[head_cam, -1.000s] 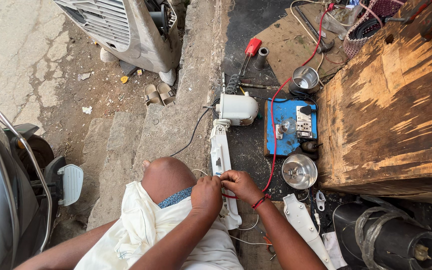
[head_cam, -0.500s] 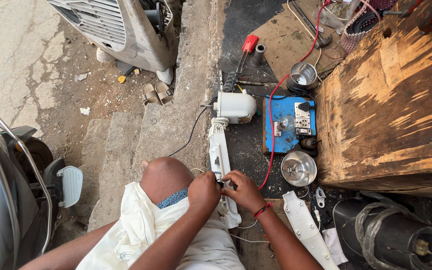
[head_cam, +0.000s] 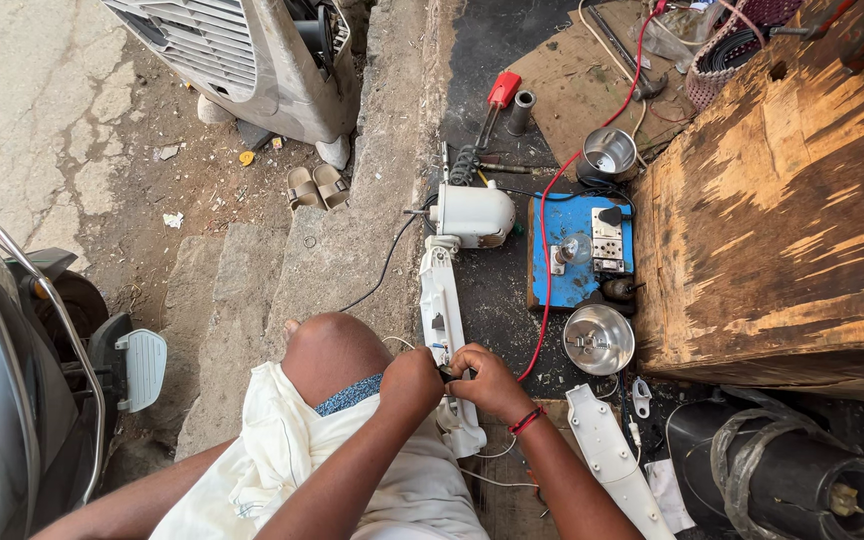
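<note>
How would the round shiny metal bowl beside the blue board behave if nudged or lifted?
The round shiny metal bowl looks thin-walled, so probably light and stiff. Its polished surface could be slippery. Sitting open side up on a curved body, it may rock or slide toward the blue board.

Bright daylight, sharp focus, wide-angle edge distortion

**What I see of the wearer**

From my feed, both forearms are bare, no sleeves. The left hand (head_cam: 412,380) wears nothing; the right hand (head_cam: 487,380) has a red thread band at the wrist. A cream cloth garment (head_cam: 282,450) shows a blue patterned edge by the bare knee.
</note>
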A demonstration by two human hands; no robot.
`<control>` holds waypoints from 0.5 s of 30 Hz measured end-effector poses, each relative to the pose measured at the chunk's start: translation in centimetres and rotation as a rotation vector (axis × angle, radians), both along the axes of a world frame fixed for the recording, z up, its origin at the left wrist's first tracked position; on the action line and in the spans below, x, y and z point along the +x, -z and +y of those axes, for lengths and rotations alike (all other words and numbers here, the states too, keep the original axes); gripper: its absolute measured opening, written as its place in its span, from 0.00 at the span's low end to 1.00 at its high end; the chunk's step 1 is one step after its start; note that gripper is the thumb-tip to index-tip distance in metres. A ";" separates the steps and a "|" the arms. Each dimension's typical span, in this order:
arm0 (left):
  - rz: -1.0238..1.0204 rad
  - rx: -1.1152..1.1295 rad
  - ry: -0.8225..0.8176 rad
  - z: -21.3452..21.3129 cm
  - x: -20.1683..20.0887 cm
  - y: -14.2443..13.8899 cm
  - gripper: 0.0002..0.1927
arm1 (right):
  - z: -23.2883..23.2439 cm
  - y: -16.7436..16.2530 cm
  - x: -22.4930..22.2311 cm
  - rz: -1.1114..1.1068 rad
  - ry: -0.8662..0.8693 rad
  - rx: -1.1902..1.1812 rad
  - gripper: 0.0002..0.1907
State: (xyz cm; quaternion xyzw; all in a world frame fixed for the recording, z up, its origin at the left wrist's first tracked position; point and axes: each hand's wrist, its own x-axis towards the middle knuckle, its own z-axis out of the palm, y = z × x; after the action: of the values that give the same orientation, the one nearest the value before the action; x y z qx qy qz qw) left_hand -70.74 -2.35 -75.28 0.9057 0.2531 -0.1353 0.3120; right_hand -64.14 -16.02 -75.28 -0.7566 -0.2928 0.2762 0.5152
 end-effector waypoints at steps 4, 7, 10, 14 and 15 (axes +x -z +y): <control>-0.081 -0.082 -0.059 0.3 0.2 0.3 0.08 | -0.1 0.0 0.1 0.218 0.065 -0.017 0.11; -0.044 -0.100 -0.033 0.5 0.4 0.5 0.09 | -0.4 0.2 0.3 0.519 0.114 0.020 0.09; -0.038 -0.095 -0.037 0.5 0.5 0.7 0.09 | -1.0 0.3 0.5 0.601 0.105 0.067 0.10; -0.033 -0.091 -0.031 0.3 0.5 0.7 0.09 | -1.7 0.1 0.4 0.558 0.085 0.118 0.11; -0.033 -0.115 -0.026 0.4 0.5 0.6 0.09 | -1.8 0.0 0.4 0.588 0.076 0.102 0.10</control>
State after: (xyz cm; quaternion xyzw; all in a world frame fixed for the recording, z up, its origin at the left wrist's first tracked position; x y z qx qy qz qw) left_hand -70.24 -1.97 -75.91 0.8850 0.2514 -0.1306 0.3695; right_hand -63.77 -17.79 -75.32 -0.6278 -0.1159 0.4490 0.6252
